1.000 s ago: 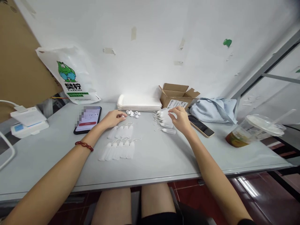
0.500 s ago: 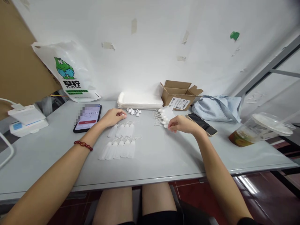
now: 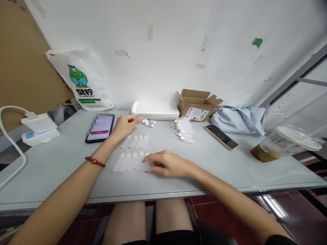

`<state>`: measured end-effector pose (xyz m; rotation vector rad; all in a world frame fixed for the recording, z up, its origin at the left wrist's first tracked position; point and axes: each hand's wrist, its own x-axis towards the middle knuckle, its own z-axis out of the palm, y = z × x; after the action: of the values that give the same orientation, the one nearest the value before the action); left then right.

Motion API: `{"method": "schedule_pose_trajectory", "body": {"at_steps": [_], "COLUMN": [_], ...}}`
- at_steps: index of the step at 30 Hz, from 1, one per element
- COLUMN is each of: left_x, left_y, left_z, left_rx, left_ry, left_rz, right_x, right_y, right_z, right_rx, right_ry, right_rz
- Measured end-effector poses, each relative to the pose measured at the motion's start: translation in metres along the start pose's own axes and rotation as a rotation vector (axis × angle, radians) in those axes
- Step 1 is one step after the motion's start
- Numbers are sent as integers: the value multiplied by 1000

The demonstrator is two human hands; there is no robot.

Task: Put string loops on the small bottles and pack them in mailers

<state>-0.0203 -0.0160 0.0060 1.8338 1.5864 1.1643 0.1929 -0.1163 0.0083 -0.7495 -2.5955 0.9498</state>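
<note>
My left hand (image 3: pixel 126 126) rests behind the tubes. Its fingers are drawn together, the tips at the edge of a small pile of white caps (image 3: pixel 152 122); whatever they pinch is too small to make out. My right hand (image 3: pixel 168 164) is at the right end of the front row of translucent tubes (image 3: pixel 130 161). Its thumb and forefinger are apart around the end tube, and it holds nothing visible. Behind lies a second short row of tubes (image 3: pixel 140 140). These tubes have white tops with string loops. More looped tubes (image 3: pixel 185 129) lie fanned out farther right.
At the back are a white stack (image 3: pixel 155 110), an open cardboard box (image 3: pixel 196 107) and a pale blue cloth bag (image 3: pixel 237 119). Phones lie left (image 3: pixel 100 128) and right (image 3: pixel 221 136). A drink cup (image 3: pixel 278 146) stands far right; a white charger (image 3: pixel 39 127) sits left.
My right hand has left the fanned tubes and moved left and nearer to the front row, its fingers parting. My left hand has shifted slightly toward the caps. The view has tilted a little.
</note>
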Motion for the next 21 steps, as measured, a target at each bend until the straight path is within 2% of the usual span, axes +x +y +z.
{"method": "schedule_pose_trajectory", "body": {"at_steps": [3, 7, 10, 13, 16, 19, 21], "left_x": [-6, -14, -18, -20, -21, -23, -24], "left_y": [12, 24, 28, 27, 26, 26, 27], "left_z": [3, 8, 12, 12, 11, 10, 9], "left_rx": [-74, -319, -345, -357, -395, -405, -416], "left_ry": [-16, -248, -350, -380, -452, -577, -642], "left_rz": [4, -38, -32, -39, -54, -77, -86], "right_x": [1, 0, -2, -2, -3, -3, -4], "right_y": [2, 9, 14, 18, 19, 19, 19], "right_z": [3, 2, 2, 0, -4, -6, -7], "right_rx": [-43, -148, -348, -535, -619, -594, -499], "right_ry": [-6, 2, 53, 138, 264, 379, 442], "right_rz": [-25, -23, 4, 19, 23, 20, 9]}}
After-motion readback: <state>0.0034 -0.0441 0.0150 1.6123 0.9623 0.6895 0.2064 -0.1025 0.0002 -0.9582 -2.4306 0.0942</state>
